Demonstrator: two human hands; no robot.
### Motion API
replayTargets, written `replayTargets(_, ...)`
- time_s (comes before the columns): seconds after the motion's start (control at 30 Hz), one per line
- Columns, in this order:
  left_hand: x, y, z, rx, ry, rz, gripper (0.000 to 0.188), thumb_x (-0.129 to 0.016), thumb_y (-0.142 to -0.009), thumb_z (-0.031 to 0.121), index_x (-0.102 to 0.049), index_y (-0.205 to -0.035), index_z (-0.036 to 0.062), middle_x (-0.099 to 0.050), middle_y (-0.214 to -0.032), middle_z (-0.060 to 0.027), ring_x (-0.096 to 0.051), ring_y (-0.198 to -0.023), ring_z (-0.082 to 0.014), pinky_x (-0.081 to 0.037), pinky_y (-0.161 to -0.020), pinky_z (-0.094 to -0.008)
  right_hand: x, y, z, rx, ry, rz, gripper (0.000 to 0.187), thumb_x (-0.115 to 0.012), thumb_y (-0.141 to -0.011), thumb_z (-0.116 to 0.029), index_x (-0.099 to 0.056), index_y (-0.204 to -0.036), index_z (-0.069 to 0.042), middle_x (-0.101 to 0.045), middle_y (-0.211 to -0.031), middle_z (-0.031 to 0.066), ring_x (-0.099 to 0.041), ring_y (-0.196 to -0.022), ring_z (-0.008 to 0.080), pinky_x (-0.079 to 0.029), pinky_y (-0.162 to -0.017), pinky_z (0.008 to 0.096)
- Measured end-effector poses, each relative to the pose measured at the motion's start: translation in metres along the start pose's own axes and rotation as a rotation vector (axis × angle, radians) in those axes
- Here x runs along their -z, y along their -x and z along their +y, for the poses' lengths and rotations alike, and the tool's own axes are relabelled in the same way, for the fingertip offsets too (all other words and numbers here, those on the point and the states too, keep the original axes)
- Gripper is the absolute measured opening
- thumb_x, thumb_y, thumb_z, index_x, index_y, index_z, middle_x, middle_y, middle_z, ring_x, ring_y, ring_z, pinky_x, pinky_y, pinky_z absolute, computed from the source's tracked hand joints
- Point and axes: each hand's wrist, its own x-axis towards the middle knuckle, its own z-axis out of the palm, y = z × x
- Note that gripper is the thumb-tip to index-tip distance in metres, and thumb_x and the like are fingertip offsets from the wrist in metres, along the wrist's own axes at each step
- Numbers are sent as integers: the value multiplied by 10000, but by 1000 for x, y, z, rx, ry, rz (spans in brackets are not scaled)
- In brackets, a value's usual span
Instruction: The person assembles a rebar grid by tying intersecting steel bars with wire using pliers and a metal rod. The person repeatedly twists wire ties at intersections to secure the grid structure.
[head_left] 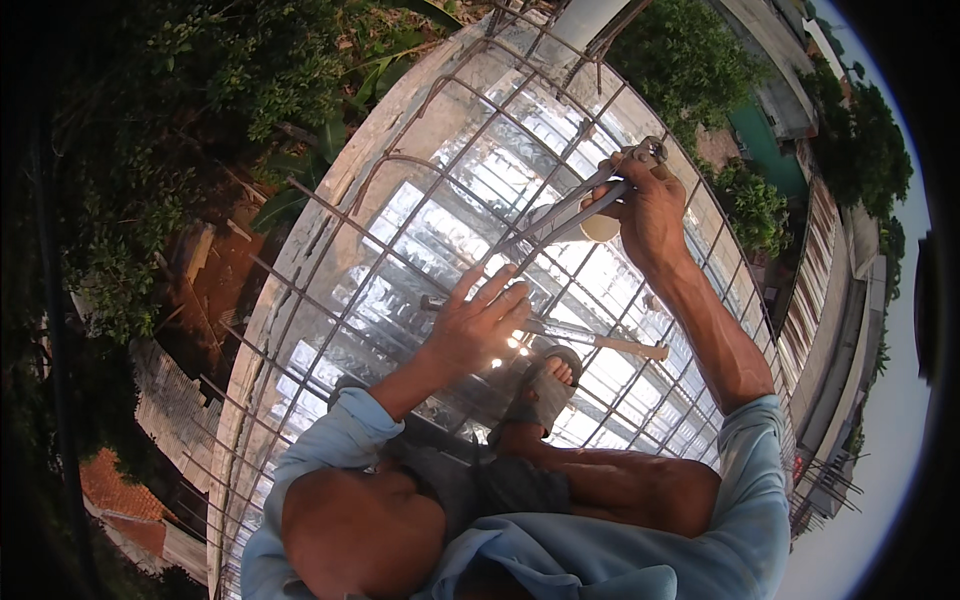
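My right hand [650,205], raised at the upper right, is closed around a pair of long-handled grey pincers [565,222] near their dark head. The two handles slant down and left toward my left hand [480,325]. That hand has its fingers spread near the handle ends; whether the fingertips touch them I cannot tell. Beneath my left hand, partly hidden by it, lies a long tool with a dark head and a pale wooden end [635,348]. A short white tube [600,228] with a beige end shows behind the pincers, beside my right hand.
A grid of steel bars [375,262] covers shiny corrugated metal sheeting [410,215]. My sandalled foot [545,395] rests on it. A rough concrete edge [325,220] runs along the left, with bar ends jutting over a drop to trees and roofs. A pale post [580,30] stands at the far end.
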Motion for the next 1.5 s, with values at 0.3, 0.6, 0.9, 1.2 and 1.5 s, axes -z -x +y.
replayTargets(0.3, 3, -1, -36, 692, 758, 341, 254, -559, -792, -10, -649, -1030, -2, -671, -1102, -130, -628, -1021, -235, -452, -969, -379, 2, 3, -9, 28, -28, 14, 168, -540, -945, -26, -523, -1059, 95, -601, -877, 178, -661, -676, 239, -621, -651, 396)
replayTargets(0.6, 20, -50, -30, 926, 1784, -172, 317, -650, -979, 215, -611, -1154, -47, -598, -729, -31, -632, -705, -182, -503, -698, -304, 2, -7, 2, -136, -158, -59, 206, -516, -973, -79, -539, -1086, 92, -615, -888, 187, -660, -678, 259, -588, -660, 398)
replayTargets(0.9, 49, -49, -54, 889, 1281, 8, 250, -644, -947, 208, -708, -948, -34, -521, -628, 26, -432, -535, -59, -337, -503, -239, 5, -7, 1, 35, 61, -46, 183, -546, -939, -51, -538, -1059, 88, -624, -828, 182, -668, -670, 263, -590, -633, 382)
replayTargets(1.2, 14, -26, -22, 570, 693, -169, 166, -633, -953, 147, -696, -988, -3, -697, -830, -152, -670, -741, -251, -514, -677, -353, -18, 3, -18, -65, -186, 50, 183, -539, -961, -60, -519, -1055, 96, -615, -814, 193, -670, -685, 284, -618, -689, 421)
replayTargets(1.5, 47, -35, -76, 760, 558, 396, 182, -650, -966, 133, -692, -1020, -36, -689, -880, -87, -575, -667, -147, -480, -622, -313, -4, 11, -11, 266, 291, -69, 238, -616, -961, -126, -544, -1024, 91, -654, -748, 168, -692, -639, 270, -624, -647, 390)
